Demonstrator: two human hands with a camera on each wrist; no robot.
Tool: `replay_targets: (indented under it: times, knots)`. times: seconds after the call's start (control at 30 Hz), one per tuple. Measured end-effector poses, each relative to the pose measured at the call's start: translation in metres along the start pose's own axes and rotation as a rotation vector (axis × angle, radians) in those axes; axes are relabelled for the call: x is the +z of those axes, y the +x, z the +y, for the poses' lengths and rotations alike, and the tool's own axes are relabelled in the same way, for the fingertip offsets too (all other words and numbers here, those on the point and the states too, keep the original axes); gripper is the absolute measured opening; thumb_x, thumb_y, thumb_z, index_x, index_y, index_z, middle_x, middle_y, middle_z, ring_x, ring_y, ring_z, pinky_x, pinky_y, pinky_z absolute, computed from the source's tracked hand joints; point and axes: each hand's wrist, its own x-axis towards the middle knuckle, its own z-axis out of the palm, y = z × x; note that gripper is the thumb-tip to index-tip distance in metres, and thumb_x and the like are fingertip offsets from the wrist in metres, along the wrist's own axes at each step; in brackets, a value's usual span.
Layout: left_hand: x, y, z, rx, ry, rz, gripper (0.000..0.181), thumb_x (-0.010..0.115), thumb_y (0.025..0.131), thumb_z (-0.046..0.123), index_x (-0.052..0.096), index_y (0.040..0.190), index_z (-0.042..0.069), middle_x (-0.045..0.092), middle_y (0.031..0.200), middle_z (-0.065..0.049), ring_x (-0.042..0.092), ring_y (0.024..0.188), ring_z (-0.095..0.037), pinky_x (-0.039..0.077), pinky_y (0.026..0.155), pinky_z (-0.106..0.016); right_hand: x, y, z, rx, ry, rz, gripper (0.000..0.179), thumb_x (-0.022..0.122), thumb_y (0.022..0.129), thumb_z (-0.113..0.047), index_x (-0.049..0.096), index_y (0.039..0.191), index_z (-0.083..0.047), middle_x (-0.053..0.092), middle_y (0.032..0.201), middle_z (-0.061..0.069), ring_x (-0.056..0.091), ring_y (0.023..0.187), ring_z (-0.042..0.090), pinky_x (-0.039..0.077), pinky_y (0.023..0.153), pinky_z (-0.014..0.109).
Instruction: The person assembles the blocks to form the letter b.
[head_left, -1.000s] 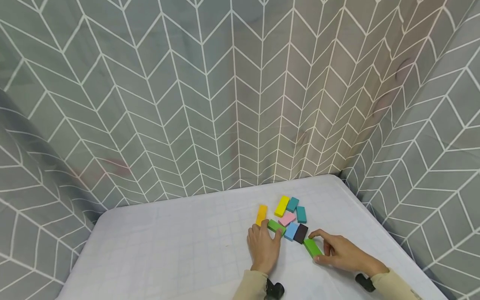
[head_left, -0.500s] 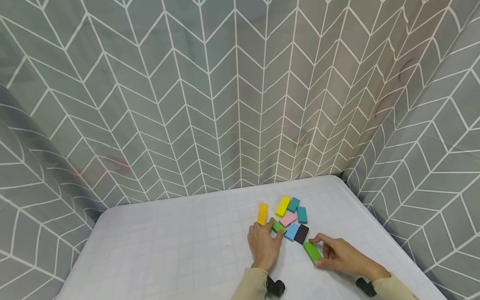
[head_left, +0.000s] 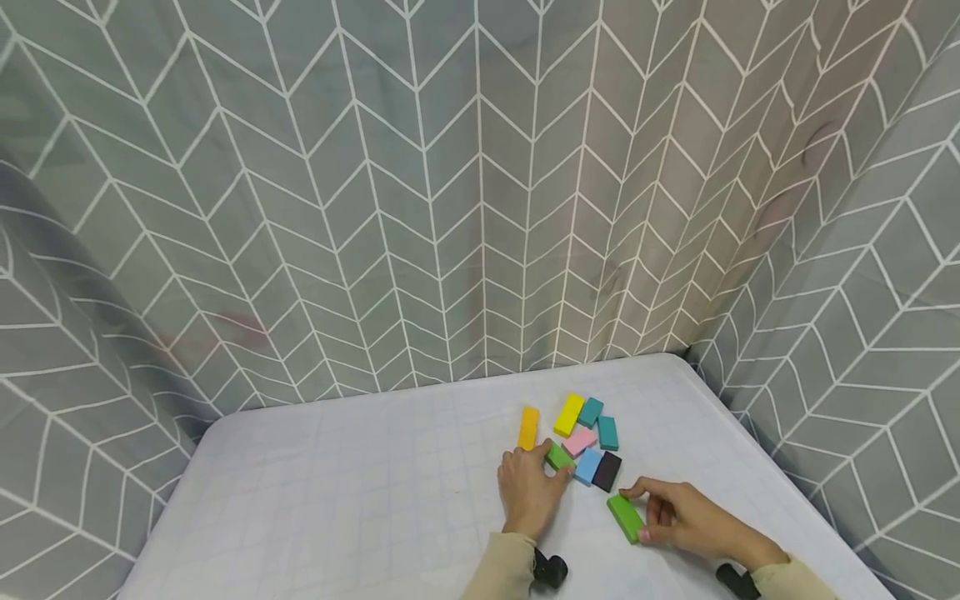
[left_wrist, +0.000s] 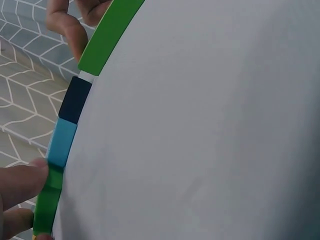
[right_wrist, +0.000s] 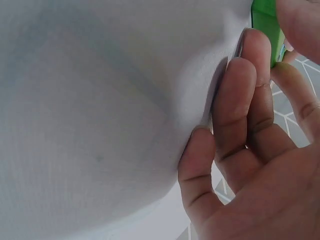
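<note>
Table [head_left: 300, 492]: near edge is lying outside head view. Sleeves [head_left: 502, 571]: being cut off there. Green block [head_left: 559, 457] nearer far edge: left hand [head_left: 528, 493] is partly covering it.

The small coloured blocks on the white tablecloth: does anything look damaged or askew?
No damage shows. One thing breaks the row: a gap parts the green rectangular block in the right hand from the black rectangular block.

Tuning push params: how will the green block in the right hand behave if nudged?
The green block pinched by the right hand looks stiff: its edges run straight. Flat faces suggest sliding, not rolling. Tipping seems unlikely, as it lies lengthwise on the white tablecloth.
</note>
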Motion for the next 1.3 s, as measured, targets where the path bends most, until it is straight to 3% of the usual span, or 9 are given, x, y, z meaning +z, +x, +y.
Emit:
replay_targets:
  times: [0.27,0.47,0.6,0.7,0.83,1.03,1.2,1.3]
  knots:
    - [-0.009,0.001,0.001,-0.042,-0.039,-0.069,0.048,0.097,0.075,0.026,0.082,0.118,0.012,0.079,0.098,-0.007,0.045,0.075,-0.015,0.032,0.07,-0.03,0.007,0.003,-0.006,-0.017,0.028,-0.014,0.047,0.086,0.09,-0.022,0.068,0.13,-0.005,0.064,0.083,-0.007,0.056,0.069,-0.001,0.05,0.058,0.021]
    - [-0.018,0.004,-0.003,-0.072,-0.028,-0.131,0.048,0.098,0.071,0.023,0.084,0.116,0.013,0.082,0.107,-0.009,0.064,0.085,-0.024,0.043,0.078,-0.039,0.015,0.008,-0.012,-0.031,0.052,-0.033,0.046,0.085,0.09,-0.021,0.068,0.129,-0.004,0.065,0.083,-0.006,0.055,0.07,-0.002,0.05,0.058,0.021]
    - [-0.026,0.0,-0.007,-0.109,-0.022,-0.133,0.048,0.099,0.065,0.021,0.085,0.11,0.017,0.082,0.105,-0.009,0.07,0.09,-0.027,0.043,0.079,-0.041,0.02,0.012,-0.016,-0.046,0.055,-0.03,0.047,0.086,0.089,-0.023,0.068,0.129,-0.005,0.064,0.083,-0.008,0.055,0.07,-0.002,0.05,0.057,0.02]
    - [-0.034,-0.005,-0.011,-0.123,-0.023,-0.124,0.048,0.1,0.062,0.02,0.086,0.108,0.019,0.082,0.103,-0.008,0.07,0.09,-0.027,0.042,0.079,-0.041,0.024,0.015,-0.02,-0.012,0.057,-0.036,0.047,0.087,0.089,-0.024,0.069,0.129,-0.007,0.063,0.082,-0.009,0.055,0.069,-0.002,0.049,0.058,0.02]
    - [-0.046,-0.009,-0.018,-0.138,-0.029,-0.14,0.05,0.1,0.061,0.02,0.086,0.108,0.019,0.082,0.106,-0.007,0.07,0.091,-0.027,0.044,0.08,-0.043,0.029,0.02,-0.028,0.032,0.061,-0.059,0.046,0.087,0.089,-0.023,0.069,0.129,-0.009,0.062,0.081,-0.008,0.054,0.069,-0.001,0.047,0.058,0.019]
    - [-0.061,-0.013,-0.029,-0.161,-0.032,-0.153,0.05,0.102,0.06,0.02,0.086,0.108,0.02,0.082,0.108,-0.009,0.071,0.092,-0.027,0.051,0.082,-0.046,0.037,0.026,-0.034,0.026,0.062,-0.082,0.046,0.087,0.089,-0.022,0.07,0.13,-0.01,0.063,0.08,-0.008,0.054,0.069,0.0,0.046,0.058,0.019]
    - [-0.072,-0.016,-0.038,-0.155,-0.055,-0.148,0.052,0.101,0.061,0.018,0.085,0.11,0.018,0.082,0.107,-0.011,0.063,0.078,-0.017,0.055,0.077,-0.043,0.044,0.033,-0.04,-0.004,0.059,-0.102,0.045,0.086,0.09,-0.024,0.071,0.129,-0.011,0.063,0.079,-0.011,0.054,0.068,-0.002,0.047,0.058,0.018]
    - [-0.078,-0.019,-0.043,-0.163,-0.087,-0.159,0.052,0.099,0.062,0.015,0.084,0.112,0.015,0.079,0.084,-0.008,0.053,0.061,-0.013,0.049,0.064,-0.034,0.05,0.038,-0.045,-0.019,0.044,-0.111,0.045,0.086,0.09,-0.026,0.071,0.129,-0.012,0.062,0.078,-0.013,0.054,0.067,-0.003,0.047,0.058,0.017]
